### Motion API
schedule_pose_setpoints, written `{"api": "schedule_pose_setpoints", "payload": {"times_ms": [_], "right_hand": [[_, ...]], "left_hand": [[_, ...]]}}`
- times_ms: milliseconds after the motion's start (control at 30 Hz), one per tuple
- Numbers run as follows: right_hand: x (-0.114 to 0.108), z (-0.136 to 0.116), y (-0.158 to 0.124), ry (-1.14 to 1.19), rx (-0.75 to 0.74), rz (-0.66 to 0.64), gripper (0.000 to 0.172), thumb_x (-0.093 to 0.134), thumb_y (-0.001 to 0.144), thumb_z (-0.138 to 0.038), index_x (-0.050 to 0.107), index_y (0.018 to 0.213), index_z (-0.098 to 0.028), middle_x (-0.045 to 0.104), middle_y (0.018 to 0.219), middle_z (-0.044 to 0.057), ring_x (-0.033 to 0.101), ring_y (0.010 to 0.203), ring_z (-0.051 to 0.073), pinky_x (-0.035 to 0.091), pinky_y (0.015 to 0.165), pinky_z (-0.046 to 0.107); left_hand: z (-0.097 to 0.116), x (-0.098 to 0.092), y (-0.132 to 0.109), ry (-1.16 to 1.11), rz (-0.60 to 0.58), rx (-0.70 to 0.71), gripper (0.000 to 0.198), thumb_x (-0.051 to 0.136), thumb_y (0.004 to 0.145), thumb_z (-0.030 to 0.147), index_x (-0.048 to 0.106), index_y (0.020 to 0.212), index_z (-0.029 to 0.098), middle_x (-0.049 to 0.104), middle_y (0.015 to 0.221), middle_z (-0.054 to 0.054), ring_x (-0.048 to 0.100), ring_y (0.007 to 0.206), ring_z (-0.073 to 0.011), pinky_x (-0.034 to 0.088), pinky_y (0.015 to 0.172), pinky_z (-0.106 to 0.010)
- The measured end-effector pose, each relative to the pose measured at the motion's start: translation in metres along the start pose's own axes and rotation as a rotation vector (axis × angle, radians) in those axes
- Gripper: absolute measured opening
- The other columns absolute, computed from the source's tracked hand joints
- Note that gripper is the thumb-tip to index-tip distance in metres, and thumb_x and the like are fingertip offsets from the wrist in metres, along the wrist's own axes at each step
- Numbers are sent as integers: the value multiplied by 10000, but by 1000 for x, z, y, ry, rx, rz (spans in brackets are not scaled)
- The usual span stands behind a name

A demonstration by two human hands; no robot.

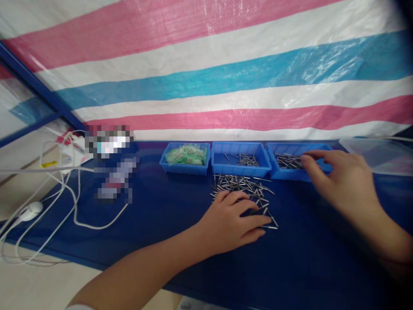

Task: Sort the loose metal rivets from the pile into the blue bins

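Silvery metal pins (pixel 241 183) lie in a loose heap under and just beyond the left hand (pixel 230 221), which is palm down with its fingers spread and bent, perhaps because spread tips span more pieces; whether any sit beneath the palm, I cannot tell. Well to its right, the right hand (pixel 345 178) reaches over the right-hand bin (pixel 284 173), thumb and fingers parted near the pins in it, gripping nothing visible. Ahead of the left hand stands the middle bin (pixel 241 168), with pins gathered towards its right end; farther left, the left-hand bin (pixel 185 169) holds green packets (pixel 192 156). Their close row probably suits both arms' reach. Far left of both hands, white cables (pixel 97 227) seem kept aside
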State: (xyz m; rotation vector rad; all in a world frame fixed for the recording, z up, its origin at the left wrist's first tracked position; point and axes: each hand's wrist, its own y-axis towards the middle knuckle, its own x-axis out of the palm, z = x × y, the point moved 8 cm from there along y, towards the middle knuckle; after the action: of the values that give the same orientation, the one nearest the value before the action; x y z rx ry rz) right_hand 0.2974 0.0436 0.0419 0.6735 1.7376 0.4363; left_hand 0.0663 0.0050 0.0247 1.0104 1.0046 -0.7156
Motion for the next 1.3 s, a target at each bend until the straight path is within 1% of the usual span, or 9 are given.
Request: {"api": "schedule_pose_setpoints", "payload": {"times_ms": [133, 300, 367, 500, 667, 967, 1067, 1167, 1300], "right_hand": [[1, -9, -1, -16, -53, 14, 447, 405, 864, -556, 641, 1021, -210, 700, 984, 112, 619, 981, 304, 436, 865, 477], [-14, -58, -16, 189, -245, 8, 269, 494, 883, -424, 659, 918, -215, 702, 942, 81, 622, 948, 252, 438, 892, 416], [-10, -74, -27, 353, -242, -113, 193, 536, 881, -376, 661, 879, -229, 695, 931, 62, 617, 947, 236, 462, 864, 382], [14, -101, -52, 609, -186, -471, 188, 517, 909, -368, 661, 914, -247, 687, 931, 34, 632, 885, 194, 502, 787, 330], [26, -111, -62, 740, -127, -658, 220, 492, 926, -371, 665, 947, -237, 679, 875, 28, 632, 805, 167, 511, 696, 283], [31, -109, -67, 847, -64, -735, 245, 541, 897, -403, 669, 1019, -235, 673, 863, 33, 628, 834, 177, 521, 667, 273], [31, -110, -66, 891, -33, -734, 247, 551, 891, -405, 671, 1014, -228, 678, 882, 41, 628, 818, 175, 518, 637, 267], [33, -112, -65, 937, -4, -745, 238, 560, 884, -410, 677, 976, -225, 679, 853, 34, 633, 775, 167, 518, 604, 259], [29, -105, -58, 954, 37, -630, 192, 604, 854, -399, 673, 927, -236, 684, 825, 26, 647, 761, 173, 516, 559, 250]], "left_hand": [[4, 9, 0, 61, -26, 11, 223, 489, 954, 407, 677, 1010, 300, 642, 1119, 11, 499, 1127, -208, 347, 892, -371], [4, 3, 1, 107, 33, -18, 179, 507, 960, 311, 661, 895, 249, 650, 1091, 23, 499, 1138, -191, 319, 889, -361], [-2, -7, 2, 112, 105, -97, 190, 480, 974, 302, 644, 914, 227, 667, 1067, 9, 502, 1148, -192, 290, 906, -377], [-19, -27, 1, 69, 185, -266, 210, 435, 994, 301, 627, 958, 223, 701, 988, 6, 568, 1038, -167, 257, 918, -385], [-31, -35, 0, -121, 216, -336, 170, 462, 981, 278, 626, 982, 231, 711, 1003, 20, 618, 971, -131, 299, 903, -338], [-34, -40, -3, -406, 356, -429, 150, 624, 868, 255, 645, 1013, 224, 732, 928, 8, 665, 874, -152, 393, 871, -323], [-39, -37, -5, -471, 360, -500, 84, 644, 851, 286, 667, 885, 212, 736, 876, 1, 665, 841, -165, 434, 838, -314], [-41, -36, -4, -509, 364, -494, 101, 642, 855, 301, 674, 847, 206, 736, 864, -2, 665, 831, -164, 453, 839, -306], [-42, -36, -3, -495, 366, -453, 119, 613, 875, 306, 680, 879, 209, 732, 892, -14, 659, 858, -167, 461, 853, -310]]}}
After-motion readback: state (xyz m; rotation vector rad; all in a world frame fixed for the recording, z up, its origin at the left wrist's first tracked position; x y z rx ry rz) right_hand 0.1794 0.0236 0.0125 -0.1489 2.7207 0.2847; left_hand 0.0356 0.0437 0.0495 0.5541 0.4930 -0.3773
